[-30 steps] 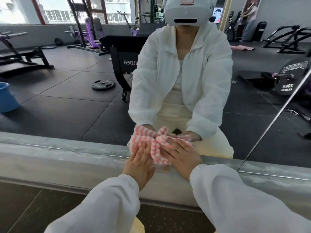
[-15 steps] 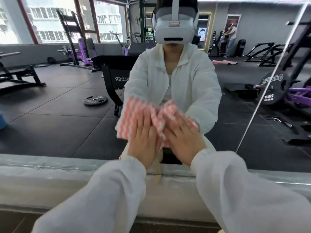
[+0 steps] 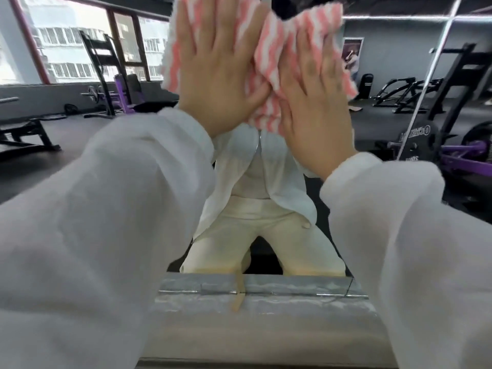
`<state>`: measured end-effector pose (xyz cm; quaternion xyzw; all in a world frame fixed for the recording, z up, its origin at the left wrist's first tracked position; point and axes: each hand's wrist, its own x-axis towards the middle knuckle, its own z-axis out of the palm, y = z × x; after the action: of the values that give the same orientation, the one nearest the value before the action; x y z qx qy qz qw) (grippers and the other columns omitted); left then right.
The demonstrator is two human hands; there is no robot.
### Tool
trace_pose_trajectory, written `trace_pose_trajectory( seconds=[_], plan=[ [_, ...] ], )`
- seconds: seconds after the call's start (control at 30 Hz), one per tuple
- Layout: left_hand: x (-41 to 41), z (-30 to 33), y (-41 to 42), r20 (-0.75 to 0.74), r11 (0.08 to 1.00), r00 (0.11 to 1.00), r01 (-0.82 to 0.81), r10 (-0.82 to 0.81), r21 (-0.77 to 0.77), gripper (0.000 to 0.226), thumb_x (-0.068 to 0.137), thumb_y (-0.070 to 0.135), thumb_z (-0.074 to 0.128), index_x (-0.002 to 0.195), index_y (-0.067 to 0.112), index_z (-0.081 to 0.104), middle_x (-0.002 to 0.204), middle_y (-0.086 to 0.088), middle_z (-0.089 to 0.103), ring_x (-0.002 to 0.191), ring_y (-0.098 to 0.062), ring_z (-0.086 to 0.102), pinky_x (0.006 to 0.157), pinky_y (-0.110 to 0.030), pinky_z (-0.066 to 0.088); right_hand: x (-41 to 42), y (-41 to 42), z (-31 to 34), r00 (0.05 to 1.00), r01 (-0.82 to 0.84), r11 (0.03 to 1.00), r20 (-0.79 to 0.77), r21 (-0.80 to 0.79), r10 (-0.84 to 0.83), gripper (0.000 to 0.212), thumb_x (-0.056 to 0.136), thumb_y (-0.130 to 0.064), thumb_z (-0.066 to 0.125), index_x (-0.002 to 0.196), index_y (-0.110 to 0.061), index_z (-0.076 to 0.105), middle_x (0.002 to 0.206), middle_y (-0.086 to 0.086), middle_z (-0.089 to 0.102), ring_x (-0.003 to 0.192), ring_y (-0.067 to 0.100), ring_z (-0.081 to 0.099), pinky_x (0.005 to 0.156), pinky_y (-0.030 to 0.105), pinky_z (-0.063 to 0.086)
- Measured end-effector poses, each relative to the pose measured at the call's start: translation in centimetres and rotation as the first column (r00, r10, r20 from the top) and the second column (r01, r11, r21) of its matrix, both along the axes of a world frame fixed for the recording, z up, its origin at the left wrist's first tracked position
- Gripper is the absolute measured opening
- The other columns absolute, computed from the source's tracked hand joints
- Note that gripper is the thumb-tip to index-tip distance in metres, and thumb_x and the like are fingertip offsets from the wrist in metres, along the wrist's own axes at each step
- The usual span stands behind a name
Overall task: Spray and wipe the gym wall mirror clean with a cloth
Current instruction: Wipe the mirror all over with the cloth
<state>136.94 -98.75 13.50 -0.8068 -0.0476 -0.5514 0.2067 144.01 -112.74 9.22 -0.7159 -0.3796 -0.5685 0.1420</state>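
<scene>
High on the mirror [image 3: 66,134], both flat hands [image 3: 221,73] press the cloth [image 3: 263,83].

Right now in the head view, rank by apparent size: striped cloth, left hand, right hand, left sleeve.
1. left sleeve, nearest the camera, so inflated
2. striped cloth
3. left hand and right hand look alike; no ranking.

Left hand [image 3: 218,75], right hand [image 3: 314,107] seemingly flat
</scene>
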Motion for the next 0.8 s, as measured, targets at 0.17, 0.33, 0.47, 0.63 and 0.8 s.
trace_pose_trajectory(
  seconds=[0.17, 0.33, 0.47, 0.63, 0.8],
  plan=[
    [0.8, -9.4, 1.1, -0.052, 0.978, 0.994, 0.106, -0.098, 0.181, 0.069, 0.092, 0.054, 0.039, 0.144, 0.009, 0.029, 0.144, -0.028, 0.036, 0.134, -0.044, 0.026, 0.110, -0.058, 0.014, 0.6, -0.6, -9.2, 0.999, -0.015, 0.993, 0.032, -0.113, 0.019, 0.048, 0.098, -0.015, 0.035, 0.145, -0.004, 0.031, 0.150, 0.023, 0.030, 0.138, 0.046, 0.020, 0.116, 0.051, 0.014],
    [-0.7, -19.3, 2.1, -0.270, 0.946, 0.955, 0.198, -0.127, 0.257, 0.068, 0.096, 0.051, 0.027, 0.150, 0.011, 0.015, 0.150, -0.013, 0.022, 0.143, -0.036, 0.007, 0.115, -0.055, -0.004, 0.3, -2.0, -19.5, 0.999, 0.034, 0.946, -0.025, -0.321, -0.044, 0.055, 0.095, -0.008, 0.021, 0.150, -0.011, 0.016, 0.155, 0.018, 0.007, 0.145, 0.037, -0.003, 0.119, 0.046, 0.004],
    [-1.8, -26.4, 3.1, -0.427, 0.901, 0.904, 0.168, 0.020, 0.399, 0.072, 0.084, 0.038, 0.042, 0.147, 0.013, 0.017, 0.149, -0.004, 0.020, 0.144, -0.032, -0.005, 0.113, -0.054, -0.013, -0.1, -3.5, -26.0, 0.998, -0.005, 0.847, -0.058, -0.532, -0.030, 0.077, 0.067, -0.015, 0.057, 0.141, -0.017, 0.034, 0.152, 0.013, 0.006, 0.140, 0.034, 0.004, 0.116, 0.045, -0.002],
    [-3.0, -32.7, 2.2, -0.614, 0.912, 0.789, 0.256, -0.005, 0.321, 0.078, 0.064, 0.023, 0.053, 0.138, 0.016, 0.029, 0.141, 0.003, 0.029, 0.127, -0.023, 0.034, 0.114, -0.046, -0.007, -1.1, -4.9, -31.7, 0.969, -0.073, 0.671, -0.212, -0.738, -0.127, 0.060, 0.072, -0.037, 0.067, 0.129, -0.018, 0.059, 0.144, 0.012, 0.038, 0.136, 0.037, 0.019, 0.115, 0.045, 0.000],
    [-3.8, -34.6, -0.6, -0.705, 0.949, 0.709, 0.209, 0.019, 0.235, 0.062, 0.080, 0.016, 0.026, 0.141, 0.008, 0.039, 0.152, 0.002, 0.031, 0.138, -0.027, 0.025, 0.110, -0.049, -0.014, -2.1, -6.2, -32.4, 0.931, -0.098, 0.632, -0.295, -0.769, -0.215, 0.060, 0.089, -0.045, 0.028, 0.131, -0.014, 0.057, 0.139, 0.011, 0.051, 0.133, 0.032, 0.030, 0.115, 0.041, 0.005]
  ],
)
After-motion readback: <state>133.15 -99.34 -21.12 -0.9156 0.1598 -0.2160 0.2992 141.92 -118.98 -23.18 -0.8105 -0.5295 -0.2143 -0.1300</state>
